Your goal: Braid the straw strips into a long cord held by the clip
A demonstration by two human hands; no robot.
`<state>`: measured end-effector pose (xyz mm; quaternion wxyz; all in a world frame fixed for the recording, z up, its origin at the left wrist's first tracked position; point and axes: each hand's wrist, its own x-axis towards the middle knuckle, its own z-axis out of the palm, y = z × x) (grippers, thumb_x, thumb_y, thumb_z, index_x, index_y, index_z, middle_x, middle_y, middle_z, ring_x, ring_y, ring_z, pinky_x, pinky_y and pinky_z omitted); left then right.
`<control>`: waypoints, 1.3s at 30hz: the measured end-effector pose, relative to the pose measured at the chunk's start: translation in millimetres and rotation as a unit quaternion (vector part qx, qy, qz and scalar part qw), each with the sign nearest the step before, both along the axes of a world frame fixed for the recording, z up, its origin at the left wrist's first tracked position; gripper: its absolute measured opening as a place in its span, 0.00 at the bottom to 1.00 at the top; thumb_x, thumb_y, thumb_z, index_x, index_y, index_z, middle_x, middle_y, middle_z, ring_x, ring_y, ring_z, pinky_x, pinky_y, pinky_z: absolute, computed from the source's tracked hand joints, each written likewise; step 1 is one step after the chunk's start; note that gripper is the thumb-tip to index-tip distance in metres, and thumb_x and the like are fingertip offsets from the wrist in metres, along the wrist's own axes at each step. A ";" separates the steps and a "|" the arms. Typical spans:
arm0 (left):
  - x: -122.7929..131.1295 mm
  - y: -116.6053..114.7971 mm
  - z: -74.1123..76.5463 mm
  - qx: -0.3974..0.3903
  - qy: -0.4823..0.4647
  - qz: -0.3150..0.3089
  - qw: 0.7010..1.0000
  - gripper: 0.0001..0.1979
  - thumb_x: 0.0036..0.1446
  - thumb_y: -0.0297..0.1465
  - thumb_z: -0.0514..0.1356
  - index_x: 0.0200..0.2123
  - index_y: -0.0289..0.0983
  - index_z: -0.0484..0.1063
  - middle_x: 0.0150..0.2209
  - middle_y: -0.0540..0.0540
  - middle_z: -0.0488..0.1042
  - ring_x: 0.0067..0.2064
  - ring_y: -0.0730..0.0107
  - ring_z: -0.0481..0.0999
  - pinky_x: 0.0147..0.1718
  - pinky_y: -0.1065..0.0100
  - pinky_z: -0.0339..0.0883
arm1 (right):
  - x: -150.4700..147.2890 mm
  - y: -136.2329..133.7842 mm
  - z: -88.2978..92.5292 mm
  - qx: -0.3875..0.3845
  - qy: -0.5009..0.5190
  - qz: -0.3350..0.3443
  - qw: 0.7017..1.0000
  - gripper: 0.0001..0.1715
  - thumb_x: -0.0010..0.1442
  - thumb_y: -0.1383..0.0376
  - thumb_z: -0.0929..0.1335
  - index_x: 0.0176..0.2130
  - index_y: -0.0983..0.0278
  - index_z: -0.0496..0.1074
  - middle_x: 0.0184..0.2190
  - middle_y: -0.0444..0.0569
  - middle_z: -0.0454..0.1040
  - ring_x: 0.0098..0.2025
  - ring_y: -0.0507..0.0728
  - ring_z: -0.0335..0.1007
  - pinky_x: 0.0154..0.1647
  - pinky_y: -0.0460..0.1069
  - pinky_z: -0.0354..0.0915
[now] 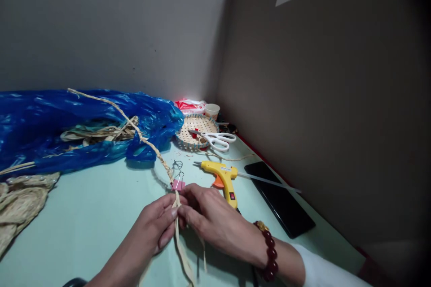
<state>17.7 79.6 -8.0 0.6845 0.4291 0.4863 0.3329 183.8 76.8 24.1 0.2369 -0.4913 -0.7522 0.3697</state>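
A long braided straw cord [146, 141] runs from over the blue bag down to a pink binder clip [178, 184] near the middle of the table. Just below the clip, my left hand [156, 222] pinches the pale strands from the left, thumb on top. From the right, my right hand [210, 219] closes its thumb and fingers on the same strands, its fingertips close to the left thumb. Loose flat strands [182, 251] hang below both hands toward the front edge of the view. The right fingertips are partly hidden.
Behind the hands lie a yellow glue gun [222, 173], a black phone [279, 202], and white-handled scissors [220, 140] on a woven basket [188, 141]. A paper cup [212, 110] stands behind. Left are a blue plastic bag [101, 161] with straw and a braided piece [22, 206].
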 end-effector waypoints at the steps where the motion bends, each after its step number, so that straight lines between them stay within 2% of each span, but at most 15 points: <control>1: 0.2 -1.1 -3.0 0.007 -0.015 0.002 1.000 0.14 0.51 0.40 0.62 0.37 0.37 0.68 0.16 0.60 0.57 0.16 0.83 0.46 0.17 0.76 0.39 | -2.2 3.3 -2.0 -0.028 0.026 0.013 0.999 0.08 0.65 0.62 0.62 0.40 0.64 0.65 0.33 0.47 0.72 0.34 0.53 0.68 0.34 0.46 0.60; 3: 0.3 -2.1 -8.7 0.021 -0.042 -0.003 0.999 0.15 0.53 0.40 0.61 0.40 0.37 0.66 0.14 0.62 0.55 0.16 0.83 0.45 0.17 0.76 0.39 | -3.6 6.4 -6.2 -0.080 0.068 0.033 0.994 0.10 0.65 0.62 0.62 0.44 0.65 0.65 0.32 0.46 0.72 0.32 0.52 0.69 0.32 0.45 0.61; 5: 0.3 -2.0 -12.1 0.024 -0.052 -0.009 0.998 0.15 0.53 0.39 0.60 0.41 0.37 0.65 0.15 0.61 0.57 0.15 0.84 0.44 0.15 0.76 0.37 | -2.9 6.2 -9.0 -0.102 0.077 0.044 0.991 0.13 0.66 0.62 0.61 0.47 0.65 0.65 0.30 0.46 0.73 0.32 0.53 0.69 0.32 0.45 0.61; 8: 0.6 -1.4 -11.1 0.020 -0.026 -0.016 0.999 0.16 0.53 0.40 0.60 0.40 0.37 0.62 0.19 0.58 0.66 0.13 0.86 0.46 0.14 0.76 0.34 | -1.9 3.6 -8.8 -0.063 0.042 0.043 0.996 0.13 0.65 0.63 0.61 0.47 0.64 0.67 0.35 0.49 0.74 0.37 0.55 0.70 0.36 0.46 0.61; 10: 0.9 -2.1 -7.9 0.026 0.009 -0.021 0.999 0.15 0.54 0.41 0.58 0.38 0.38 0.61 0.20 0.55 0.69 0.13 0.86 0.47 0.14 0.76 0.36 | -2.1 2.2 -7.5 -0.043 0.009 0.050 0.998 0.12 0.65 0.65 0.60 0.46 0.65 0.68 0.37 0.51 0.74 0.37 0.55 0.69 0.36 0.47 0.61; 13: 1.1 -5.2 -1.6 0.029 0.087 -0.015 0.996 0.11 0.56 0.41 0.56 0.34 0.40 0.60 0.16 0.58 0.65 0.14 0.82 0.50 0.16 0.76 0.40 | -2.7 1.8 -8.6 -0.021 -0.033 0.036 0.999 0.13 0.65 0.67 0.58 0.42 0.65 0.70 0.32 0.50 0.73 0.34 0.55 0.67 0.33 0.46 0.58; 16: 0.6 -9.7 6.4 0.073 0.190 -0.022 0.979 0.12 0.59 0.39 0.53 0.26 0.41 0.59 0.17 0.57 0.64 0.19 0.75 0.59 0.20 0.74 0.50 | -4.4 4.1 -14.9 -0.010 -0.007 -0.004 1.000 0.13 0.65 0.64 0.60 0.36 0.64 0.72 0.29 0.46 0.73 0.32 0.53 0.65 0.32 0.45 0.56; 19: -1.1 -13.8 13.6 0.139 0.275 -0.025 0.951 0.15 0.61 0.38 0.50 0.23 0.40 0.60 0.20 0.55 0.68 0.24 0.71 0.65 0.26 0.72 0.55 | -9.4 6.7 -21.3 -0.041 0.053 -0.020 0.998 0.13 0.63 0.64 0.62 0.30 0.65 0.73 0.23 0.42 0.70 0.26 0.49 0.60 0.28 0.44 0.53; 24: -8.4 -16.3 16.8 0.170 0.316 -0.014 0.933 0.15 0.62 0.39 0.51 0.25 0.40 0.66 0.25 0.53 0.72 0.30 0.67 0.70 0.29 0.71 0.58 | -19.9 6.0 -26.2 -0.075 0.109 -0.056 0.990 0.14 0.58 0.69 0.62 0.26 0.66 0.74 0.20 0.41 0.68 0.22 0.48 0.55 0.23 0.43 0.51; 28: -13.7 -16.8 21.0 0.204 0.340 -0.016 0.918 0.13 0.63 0.37 0.50 0.31 0.40 0.71 0.32 0.51 0.75 0.38 0.65 0.74 0.39 0.70 0.63 | -22.6 5.7 -29.0 -0.054 0.106 -0.090 0.989 0.10 0.56 0.69 0.63 0.25 0.66 0.71 0.19 0.41 0.66 0.23 0.48 0.56 0.24 0.43 0.51; 30: -13.6 -18.3 21.8 0.238 0.372 -0.006 0.897 0.14 0.64 0.36 0.50 0.31 0.40 0.72 0.33 0.50 0.74 0.38 0.65 0.75 0.40 0.69 0.64 | -22.7 5.8 -30.4 -0.037 0.093 -0.096 0.990 0.09 0.55 0.70 0.63 0.24 0.66 0.68 0.18 0.40 0.63 0.23 0.48 0.54 0.24 0.43 0.50; 33: -11.0 -23.1 13.9 0.331 0.414 -0.012 0.848 0.15 0.64 0.34 0.49 0.29 0.39 0.71 0.29 0.49 0.71 0.34 0.67 0.74 0.35 0.69 0.66 | -22.9 5.3 -32.2 -0.017 0.085 -0.088 0.992 0.10 0.54 0.71 0.62 0.23 0.65 0.66 0.18 0.39 0.62 0.23 0.48 0.52 0.23 0.43 0.49; 36: -9.8 -30.0 -2.5 0.449 0.441 -0.028 0.776 0.12 0.64 0.29 0.49 0.31 0.39 0.70 0.29 0.49 0.70 0.30 0.69 0.74 0.31 0.69 0.67 | -22.8 4.6 -33.8 -0.024 0.095 -0.079 0.992 0.10 0.54 0.70 0.63 0.23 0.66 0.67 0.18 0.40 0.63 0.23 0.48 0.54 0.24 0.43 0.50; 39: -11.4 -35.6 -16.8 0.534 0.500 -0.054 0.680 0.11 0.62 0.23 0.49 0.39 0.37 0.70 0.31 0.47 0.72 0.28 0.69 0.75 0.26 0.70 0.69 | -21.3 5.2 -34.1 -0.059 0.136 -0.067 0.987 0.09 0.55 0.70 0.63 0.24 0.66 0.69 0.20 0.41 0.65 0.25 0.48 0.56 0.25 0.43 0.51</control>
